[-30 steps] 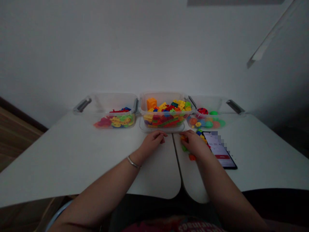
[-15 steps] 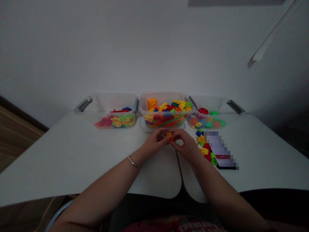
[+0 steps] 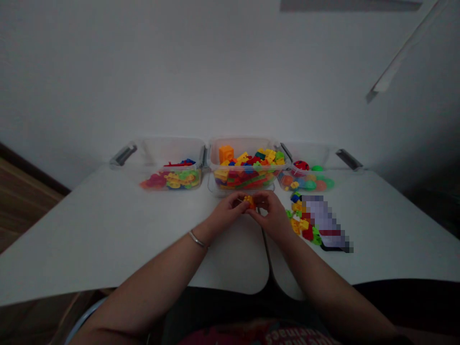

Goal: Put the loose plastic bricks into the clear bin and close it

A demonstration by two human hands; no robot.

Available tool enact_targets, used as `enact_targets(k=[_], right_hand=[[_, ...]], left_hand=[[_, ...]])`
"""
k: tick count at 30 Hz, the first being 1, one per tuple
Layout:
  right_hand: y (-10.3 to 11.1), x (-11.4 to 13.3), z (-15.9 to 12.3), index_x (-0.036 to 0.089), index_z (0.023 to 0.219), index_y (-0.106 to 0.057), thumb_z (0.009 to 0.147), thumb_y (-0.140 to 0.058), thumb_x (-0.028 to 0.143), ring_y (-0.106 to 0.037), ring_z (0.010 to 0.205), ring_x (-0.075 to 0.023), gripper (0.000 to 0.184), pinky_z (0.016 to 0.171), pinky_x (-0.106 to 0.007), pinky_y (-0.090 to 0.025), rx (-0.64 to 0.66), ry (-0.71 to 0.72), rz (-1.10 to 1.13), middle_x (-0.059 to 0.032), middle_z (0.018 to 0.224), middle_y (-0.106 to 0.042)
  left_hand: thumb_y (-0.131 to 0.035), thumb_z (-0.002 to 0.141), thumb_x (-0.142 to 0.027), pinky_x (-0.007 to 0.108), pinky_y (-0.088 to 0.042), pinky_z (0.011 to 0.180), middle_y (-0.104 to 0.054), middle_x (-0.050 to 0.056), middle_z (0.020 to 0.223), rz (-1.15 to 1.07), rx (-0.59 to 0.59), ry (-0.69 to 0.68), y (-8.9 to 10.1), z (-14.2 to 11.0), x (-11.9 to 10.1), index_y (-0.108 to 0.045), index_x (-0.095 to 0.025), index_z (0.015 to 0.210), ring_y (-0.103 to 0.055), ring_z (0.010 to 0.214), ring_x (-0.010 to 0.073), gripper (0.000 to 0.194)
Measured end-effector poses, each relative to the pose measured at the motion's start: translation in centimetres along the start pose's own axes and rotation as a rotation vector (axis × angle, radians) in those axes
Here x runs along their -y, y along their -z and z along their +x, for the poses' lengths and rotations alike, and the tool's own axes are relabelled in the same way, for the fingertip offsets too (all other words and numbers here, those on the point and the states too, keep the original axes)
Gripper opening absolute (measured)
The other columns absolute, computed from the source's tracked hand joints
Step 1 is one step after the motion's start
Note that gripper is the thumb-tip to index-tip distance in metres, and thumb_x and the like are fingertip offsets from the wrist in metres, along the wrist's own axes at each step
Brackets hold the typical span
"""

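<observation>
Between my two hands is a small orange-yellow toy building brick (image 3: 248, 201) with studs, with some red-orange at its lower side. My left hand (image 3: 230, 207) pinches it from the left, thumb in front. From the right, my right hand (image 3: 269, 211) grips the same brick with thumb and fingers closed. My fingers cover part of it, so its full shape is hidden. Just beyond my hands stands a clear plastic box (image 3: 247, 168) heaped with colourful building bricks. Right of my right hand, a pile of loose bricks (image 3: 301, 221) lies on the white table (image 3: 143, 244).
A phone (image 3: 327, 225) with a blurred screen lies beside the loose bricks. The left clear box (image 3: 168, 143) holds coloured toy pieces; the right clear box (image 3: 316, 151) holds round toy pieces. A seam (image 3: 266, 249) runs between two tabletops. A wall stands behind the boxes.
The brick has turned slightly and shifted a little left in my hands. My right hand has moved slightly left, uncovering more of the loose bricks.
</observation>
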State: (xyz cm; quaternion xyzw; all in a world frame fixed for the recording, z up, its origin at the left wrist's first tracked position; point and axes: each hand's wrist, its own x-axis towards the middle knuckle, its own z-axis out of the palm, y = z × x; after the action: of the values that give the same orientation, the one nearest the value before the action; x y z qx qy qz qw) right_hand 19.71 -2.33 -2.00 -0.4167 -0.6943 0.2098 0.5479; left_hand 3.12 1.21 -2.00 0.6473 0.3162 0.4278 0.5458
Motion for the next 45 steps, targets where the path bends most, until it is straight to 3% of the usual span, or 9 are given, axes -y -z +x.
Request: enact_targets(k=[4, 11, 17, 20, 27, 29, 33, 38, 45], right_hand=[[0.1, -0.1, -0.1, 0.025, 0.098, -0.055, 0.080, -0.071, 0.031, -0.064, 0.082, -0.0161, 0.025, 0.072, -0.035, -0.061, 0.024, -0.016, 0.001, -0.0033, 0.096, -0.058], [1.4, 1.0, 1.0, 0.026, 0.104, -0.064, 0.088, -0.061, 0.023, -0.062, 0.101, -0.0212, 0.017, 0.076, -0.037, -0.058, 0.025, 0.211, -0.195, -0.0079, 0.107, -0.063], [3.3, 3.7, 5.9, 0.026, 0.100, -0.069, 0.091, -0.057, 0.029, -0.061, 0.102, -0.0249, 0.016, 0.089, -0.044, -0.052, -0.163, 0.272, -0.357, -0.0083, 0.102, -0.067], [2.7, 4.2, 8.6, 0.024, 0.098, -0.068, 0.092, -0.056, 0.030, -0.061, 0.100, -0.0236, 0.015, 0.091, -0.041, -0.050, -0.162, 0.293, -0.438, -0.0074, 0.098, -0.068], [-1.1, 3.2, 10.9, 0.013, 0.124, -0.060, 0.093, -0.049, 0.024, -0.061, 0.096, -0.0237, 0.034, 0.089, -0.037, -0.047, -0.054, 0.266, -0.572, -0.0133, 0.106, -0.069], [-1.5, 3.1, 10.6, 0.012, 0.119, -0.063, 0.096, -0.043, 0.024, -0.061, 0.095, -0.0254, 0.033, 0.090, -0.040, -0.044, -0.005, 0.262, -0.683, -0.0141, 0.101, -0.070], [-1.2, 3.5, 10.1, 0.015, 0.094, -0.071, 0.097, -0.043, 0.033, -0.060, 0.093, -0.0286, 0.032, 0.094, -0.047, -0.039, 0.108, 0.301, -0.823, -0.0141, 0.093, -0.073], [-0.2, 3.9, 10.0, 0.012, 0.114, -0.068, 0.091, -0.052, 0.030, -0.061, 0.099, -0.0296, 0.033, 0.097, -0.046, -0.041, 0.246, 0.316, -0.795, -0.0148, 0.107, -0.073], [1.1, 3.8, 10.3, 0.013, 0.132, -0.057, 0.078, -0.046, 0.007, -0.059, 0.116, -0.0282, 0.055, 0.104, -0.047, -0.042, 0.272, 0.340, -0.619, -0.0142, 0.128, -0.065]], left_hand=[[-0.065, 0.080, -0.055, 0.030, -0.048, 0.076, -0.065, 0.005, 0.089, 0.034, 0.016, 0.043, -0.1, -0.1, -0.3, -0.064, -0.015, 0.092, -0.059, 0.081, 0.0162, 0.042], [-0.063, 0.078, -0.063, 0.027, -0.047, 0.067, -0.059, 0.000, 0.075, -0.030, -0.063, 0.085, -0.4, -0.1, -1.0, -0.060, -0.017, 0.091, -0.055, 0.067, 0.0123, 0.048], [-0.068, 0.073, -0.060, 0.027, -0.047, 0.065, -0.057, -0.003, 0.070, -0.011, -0.188, 0.096, -0.2, 0.0, -1.3, -0.058, -0.019, 0.089, -0.056, 0.063, 0.0120, 0.045], [-0.069, 0.072, -0.057, 0.026, -0.047, 0.064, -0.057, -0.003, 0.069, -0.019, -0.222, 0.103, -0.2, 0.1, -1.3, -0.058, -0.019, 0.087, -0.055, 0.063, 0.0118, 0.042], [-0.069, 0.070, -0.058, 0.026, -0.044, 0.060, -0.054, -0.003, 0.065, -0.091, -0.289, 0.134, 0.2, 0.4, -1.4, -0.058, -0.018, 0.079, -0.051, 0.058, 0.0105, 0.043], [-0.070, 0.068, -0.059, 0.026, -0.044, 0.059, -0.054, -0.004, 0.065, -0.123, -0.311, 0.141, 0.3, 0.5, -1.3, -0.058, -0.017, 0.077, -0.051, 0.057, 0.0100, 0.044], [-0.071, 0.067, -0.057, 0.025, -0.043, 0.059, -0.054, -0.004, 0.063, -0.157, -0.336, 0.156, 0.5, 0.6, -1.2, -0.057, -0.018, 0.074, -0.051, 0.057, 0.0096, 0.043], [-0.073, 0.068, -0.053, 0.024, -0.043, 0.060, -0.055, -0.004, 0.065, -0.257, -0.358, 0.184, 0.4, 0.6, -1.2, -0.058, -0.018, 0.078, -0.052, 0.058, 0.0091, 0.039], [-0.077, 0.065, -0.051, 0.024, -0.045, 0.060, -0.057, -0.003, 0.071, -0.509, -0.292, 0.202, 0.4, 0.6, -1.1, -0.060, -0.018, 0.083, -0.053, 0.061, 0.0091, 0.042]])
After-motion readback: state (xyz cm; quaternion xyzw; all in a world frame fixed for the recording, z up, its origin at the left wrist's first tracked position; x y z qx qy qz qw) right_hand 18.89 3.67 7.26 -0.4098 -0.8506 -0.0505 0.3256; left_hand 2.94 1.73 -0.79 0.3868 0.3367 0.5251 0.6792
